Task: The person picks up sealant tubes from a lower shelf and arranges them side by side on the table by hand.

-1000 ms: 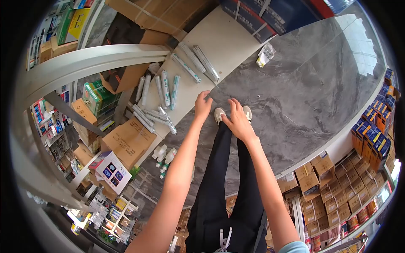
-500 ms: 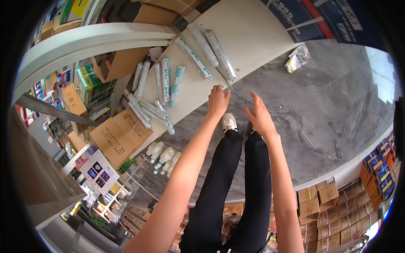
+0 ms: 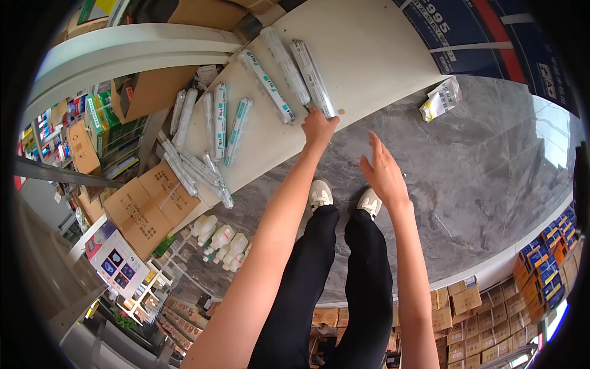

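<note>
My left hand is at the table's front edge, fingers closed around what looks like a thin stick, mostly hidden by the hand; only its tips seem to show. Right beside those fingers is the lower end of a silvery sealant sausage pack. A second plain pack and a green-and-white labelled one lie to its left. My right hand hangs over the grey floor, fingers stretched out and holding nothing. Several more sealant packs are spread on the left part of the white table.
An open cardboard box stands at the table's left end, with white bottles on the floor nearby. A crumpled white bag lies on the marbled floor. Blue cartons are at the upper right, and stacked brown boxes at the lower right.
My left hand has moved up to the table edge and closed on the thin stick that lay there. The right hand stays open over the floor. The view has shifted slightly.
</note>
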The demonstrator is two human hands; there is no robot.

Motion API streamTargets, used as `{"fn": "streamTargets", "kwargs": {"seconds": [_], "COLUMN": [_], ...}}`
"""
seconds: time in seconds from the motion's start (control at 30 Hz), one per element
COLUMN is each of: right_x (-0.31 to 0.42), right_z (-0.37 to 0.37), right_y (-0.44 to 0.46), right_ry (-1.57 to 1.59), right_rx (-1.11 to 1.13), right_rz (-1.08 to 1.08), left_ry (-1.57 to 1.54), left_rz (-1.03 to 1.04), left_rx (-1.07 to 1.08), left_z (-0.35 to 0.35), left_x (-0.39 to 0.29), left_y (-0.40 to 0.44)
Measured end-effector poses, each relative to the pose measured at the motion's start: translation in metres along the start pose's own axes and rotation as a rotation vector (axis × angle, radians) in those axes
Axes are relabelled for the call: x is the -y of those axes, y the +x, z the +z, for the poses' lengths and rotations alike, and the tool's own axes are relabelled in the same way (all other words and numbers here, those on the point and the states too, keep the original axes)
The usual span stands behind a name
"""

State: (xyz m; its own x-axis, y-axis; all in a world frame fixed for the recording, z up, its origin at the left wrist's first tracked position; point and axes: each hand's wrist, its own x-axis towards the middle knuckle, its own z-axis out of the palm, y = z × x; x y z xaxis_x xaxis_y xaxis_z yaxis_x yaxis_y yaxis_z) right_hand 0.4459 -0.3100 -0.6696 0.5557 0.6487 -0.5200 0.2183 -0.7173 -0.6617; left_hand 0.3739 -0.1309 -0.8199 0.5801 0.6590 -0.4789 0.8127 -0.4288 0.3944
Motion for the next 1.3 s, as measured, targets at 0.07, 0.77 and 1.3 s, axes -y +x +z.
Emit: {"fn": "streamTargets", "kwargs": {"seconds": [0.07, 0.77, 1.3], "right_x": [-0.006, 0.063, 0.180], "right_z": [0.004, -0.020, -0.113], "right_y": [-0.003, -0.096, -0.173], "right_ry": [0.005, 0.089, 0.980], "right_rx": [0.022, -0.080, -0.157], "right_rz": [0.049, 0.080, 0.455], "left_ry": [0.063, -1.068, -0.917], "left_rz": [-0.071, -0.312, 0.060], "left_rx": [-0.017, 0.389, 0.668], "left_z": [0.008, -0.196, -0.371], "left_x": [0.001, -0.030, -0.124], "left_y": [0.004, -0.195, -0.375]}}
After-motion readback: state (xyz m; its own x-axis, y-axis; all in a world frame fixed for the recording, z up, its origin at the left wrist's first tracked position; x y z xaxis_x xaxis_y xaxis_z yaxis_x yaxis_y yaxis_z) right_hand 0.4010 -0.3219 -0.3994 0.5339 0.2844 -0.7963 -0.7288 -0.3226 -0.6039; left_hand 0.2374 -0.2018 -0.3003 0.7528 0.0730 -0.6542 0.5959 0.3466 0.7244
